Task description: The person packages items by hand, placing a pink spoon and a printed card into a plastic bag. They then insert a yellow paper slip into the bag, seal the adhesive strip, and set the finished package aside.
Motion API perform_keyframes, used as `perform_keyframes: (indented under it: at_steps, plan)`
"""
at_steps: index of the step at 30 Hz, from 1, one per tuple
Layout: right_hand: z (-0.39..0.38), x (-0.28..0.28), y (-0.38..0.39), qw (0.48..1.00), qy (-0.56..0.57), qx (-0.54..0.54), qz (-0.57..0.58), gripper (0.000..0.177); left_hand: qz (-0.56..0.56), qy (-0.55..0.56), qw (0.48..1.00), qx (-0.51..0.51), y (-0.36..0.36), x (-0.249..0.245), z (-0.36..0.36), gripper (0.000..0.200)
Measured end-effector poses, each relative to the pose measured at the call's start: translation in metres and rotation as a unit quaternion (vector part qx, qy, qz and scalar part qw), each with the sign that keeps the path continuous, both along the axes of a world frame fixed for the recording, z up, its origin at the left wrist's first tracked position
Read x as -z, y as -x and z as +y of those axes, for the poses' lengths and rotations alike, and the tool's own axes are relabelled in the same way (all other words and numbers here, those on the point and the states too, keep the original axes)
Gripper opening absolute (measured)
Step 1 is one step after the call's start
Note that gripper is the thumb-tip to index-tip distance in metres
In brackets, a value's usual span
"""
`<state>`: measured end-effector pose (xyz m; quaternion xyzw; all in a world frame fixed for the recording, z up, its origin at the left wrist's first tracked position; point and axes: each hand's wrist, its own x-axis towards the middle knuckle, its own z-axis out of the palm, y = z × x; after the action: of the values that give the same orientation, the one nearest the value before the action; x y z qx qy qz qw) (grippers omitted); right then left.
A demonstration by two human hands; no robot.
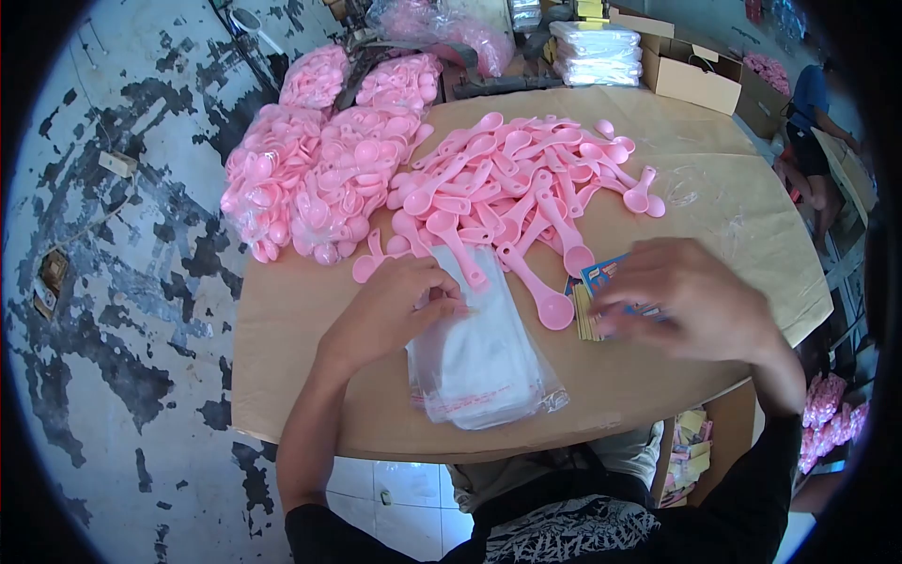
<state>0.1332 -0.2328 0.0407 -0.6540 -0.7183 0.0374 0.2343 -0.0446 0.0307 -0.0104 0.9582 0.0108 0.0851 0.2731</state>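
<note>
My left hand (404, 299) is over the upper left of a stack of clear plastic bags (484, 367), fingers curled and thumb drawn in. What its fingertips hold I cannot tell. At the right, my right hand (691, 299), smeared by motion, hovers over a small stack of blue and yellow printed cards (587, 315), covering much of it. One pink measuring spoon (460, 249) rests across the top of the bags. Another double-ended pink spoon (540, 289) lies between the bags and the cards.
A big heap of loose pink spoons (512, 174) covers the middle of the paper-covered table (742, 207). Filled bags of spoons (324, 174) are piled at the left. An open cardboard box (695, 80) stands behind; a box of cards (691, 451) sits below the front edge. A person (813, 132) is at far right.
</note>
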Motion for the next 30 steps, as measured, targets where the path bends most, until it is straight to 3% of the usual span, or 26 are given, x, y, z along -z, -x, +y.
perform_keyframes:
  at_steps: [1,4,7,10,16,19,21,23,25,28,30]
  plan:
    - [0.011,0.002,0.009,1.000,-0.003,-0.014,-0.009,0.019,-0.006,-0.016,1.000,0.010,0.000,0.001,0.000,0.014]
    - [0.031,0.007,0.037,0.975,0.148,-0.005,-0.166,0.022,0.002,0.030,1.000,-0.006,0.000,0.000,-0.005,0.015]
    - [0.045,0.015,0.041,0.963,0.230,0.033,-0.138,0.027,0.030,0.060,0.997,-0.031,0.000,-0.006,-0.009,0.016]
    - [0.043,0.024,0.023,0.984,0.175,0.004,0.022,0.027,0.055,0.029,0.997,-0.042,0.000,-0.012,-0.010,0.015]
    - [0.031,0.003,0.002,0.988,0.019,0.000,0.155,0.011,0.083,-0.048,0.994,0.047,0.006,-0.017,-0.004,0.022]
    - [0.030,0.010,-0.002,0.956,-0.065,0.025,0.285,0.006,-0.060,-0.040,0.985,0.158,0.000,-0.019,-0.013,0.024]
    - [0.028,0.012,-0.001,0.959,-0.058,0.009,0.279,0.008,-0.130,0.169,0.972,0.100,-0.011,-0.007,-0.052,0.028]
    - [0.023,0.007,0.001,0.969,-0.019,0.015,0.246,0.007,-0.117,0.338,0.933,0.044,-0.020,0.000,-0.071,0.033]
    - [0.018,0.006,-0.019,0.984,-0.033,-0.005,0.177,0.012,-0.024,0.464,0.885,0.002,-0.033,-0.002,-0.074,0.040]
    - [0.004,0.011,-0.063,0.997,-0.079,-0.019,-0.010,0.019,-0.062,0.578,0.814,0.013,-0.043,-0.014,-0.067,0.039]
    - [-0.004,0.013,-0.081,0.994,0.087,0.046,0.056,0.020,-0.085,0.615,0.783,-0.020,-0.045,-0.010,-0.059,0.037]
